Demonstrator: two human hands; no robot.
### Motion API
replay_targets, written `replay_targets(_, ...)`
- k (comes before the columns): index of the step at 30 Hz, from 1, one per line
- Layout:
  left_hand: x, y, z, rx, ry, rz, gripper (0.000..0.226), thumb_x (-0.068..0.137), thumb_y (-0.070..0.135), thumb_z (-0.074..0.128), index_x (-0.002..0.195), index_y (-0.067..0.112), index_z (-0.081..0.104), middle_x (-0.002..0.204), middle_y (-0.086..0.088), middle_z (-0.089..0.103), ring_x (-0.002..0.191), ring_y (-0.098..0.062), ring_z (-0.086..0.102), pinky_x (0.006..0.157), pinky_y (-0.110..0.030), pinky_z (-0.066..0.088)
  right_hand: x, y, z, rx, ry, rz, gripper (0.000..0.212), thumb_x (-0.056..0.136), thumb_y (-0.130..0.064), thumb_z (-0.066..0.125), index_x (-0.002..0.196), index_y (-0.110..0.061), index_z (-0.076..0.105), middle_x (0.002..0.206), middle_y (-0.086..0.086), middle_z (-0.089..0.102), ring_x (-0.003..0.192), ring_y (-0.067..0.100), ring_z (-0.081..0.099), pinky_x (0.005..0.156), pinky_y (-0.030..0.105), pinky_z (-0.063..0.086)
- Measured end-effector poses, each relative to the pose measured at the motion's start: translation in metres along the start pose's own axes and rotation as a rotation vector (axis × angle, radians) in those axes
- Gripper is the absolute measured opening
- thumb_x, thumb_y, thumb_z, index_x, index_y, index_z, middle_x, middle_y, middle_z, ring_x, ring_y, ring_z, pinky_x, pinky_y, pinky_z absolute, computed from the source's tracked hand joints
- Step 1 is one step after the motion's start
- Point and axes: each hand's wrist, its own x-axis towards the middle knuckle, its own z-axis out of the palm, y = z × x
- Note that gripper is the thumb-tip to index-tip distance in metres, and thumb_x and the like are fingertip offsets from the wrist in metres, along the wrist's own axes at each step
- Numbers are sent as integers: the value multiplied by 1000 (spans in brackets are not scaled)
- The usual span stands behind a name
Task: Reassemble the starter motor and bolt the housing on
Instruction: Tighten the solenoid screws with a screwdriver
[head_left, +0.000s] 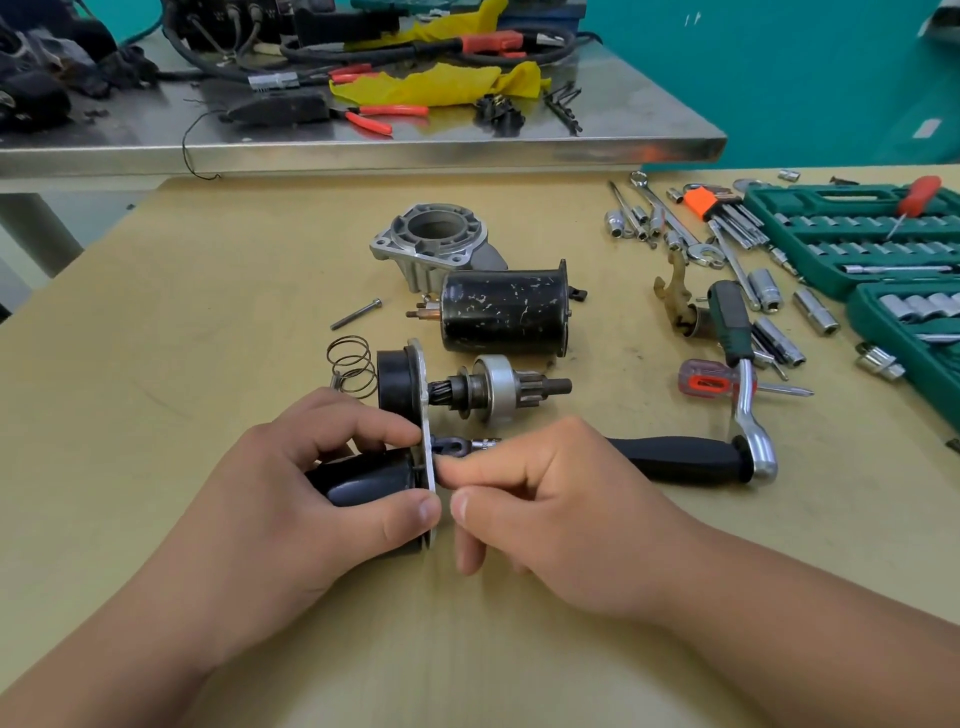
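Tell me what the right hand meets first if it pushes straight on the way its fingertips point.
The right hand points left; first in its line is the metal plate of the starter part that the left hand grips. Fingertip and thumb look almost on it, though depth is unclear.

L hand (291, 483) grips the black round part (363, 480); R hand (550, 499) finger & thumb touch its metal plate (427, 441); black motor can (504, 314) & grey housing (434, 239) lie behind.
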Motion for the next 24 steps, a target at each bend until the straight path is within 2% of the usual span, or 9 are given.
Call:
replay_targets(6, 2, -3, -3, 7, -32, 8, 47, 50, 62, 75, 92, 41, 72, 95, 8, 64, 87, -10, 63, 72, -17, 46, 0, -2, 0, -45, 5, -5, 39, 94, -15, 49, 58, -22, 62, 45, -19, 52, 40, 3, 39, 42, 11, 30)
replay_targets(8, 2, -4, -5, -2, -51, 9, 50, 50, 64, 76, 95, 41, 73, 98, 9, 65, 89, -9, 64, 76, -19, 47, 1, 0, 0, -20, 31, 7, 33, 92, -20, 52, 63, -15, 66, 51, -13, 58, 43, 2, 41, 42, 18, 34)
replay_targets(10, 2, -8, -11, -9, -90, 15, 55, 50, 66, 78, 99, 41, 72, 102, 9, 65, 93, -8, 64, 79, -24, 49, 3, 1, 1, 20, 69, 29, 29, 91, -26, 54, 70, -14, 70, 59, -6, 65, 47, 6, 47, 47, 29, 44)
replay_targets(12, 3, -13, -18, 5, -160, 17, 65, 48, 68, 80, 106, 41, 69, 108, 9, 63, 99, -10, 64, 82, -29, 50, 3, 1, 3, 25, 72, 38, 26, 91, -27, 55, 75, -15, 71, 63, -6, 67, 48, 7, 49, 50, 30, 47)
replay_targets(14, 3, -20, -24, 53, -204, 31, 72, 47, 68, 81, 111, 40, 65, 111, 9, 61, 101, -11, 63, 84, -26, 49, 3, 1, 3, 22, 50, 35, 24, 90, -27, 55, 80, -13, 71, 64, -7, 68, 49, 4, 49, 49, 28, 46)
replay_targets(16, 4, -25, -26, 47, -200, 35, 72, 48, 63, 84, 111, 35, 64, 106, 7, 64, 93, -13, 66, 74, -25, 53, 2, 1, 4, 25, 45, 29, 22, 89, -29, 58, 83, -11, 70, 64, -5, 67, 49, 2, 48, 49, 24, 44)
replay_targets(18, 4, -28, -26, 4, -186, 32, 71, 50, 57, 87, 110, 28, 64, 99, 5, 67, 84, -16, 68, 65, -26, 55, 0, 2, 9, -11, 80, 29, 26, 82, -40, 64, 87, -15, 66, 70, -2, 66, 51, 0, 48, 50, 27, 44)
replay_targets(21, 6, -32, -27, -56, -184, 26, 68, 53, 51, 90, 109, 22, 65, 98, 3, 68, 85, -22, 68, 66, -30, 56, -1, 1, 20, -93, 149, 31, 38, 69, -60, 63, 97, -34, 56, 77, -21, 66, 55, -5, 55, 52, 24, 50)
replay_targets(24, 8, -32, -30, -126, -204, -3, 63, 54, 46, 92, 106, 21, 66, 99, -2, 69, 87, -27, 68, 70, -34, 57, 2, 1, 27, -174, 215, 20, 36, 72, -61, 63, 101, -42, 50, 88, -33, 60, 68, -7, 57, 55, 18, 47)
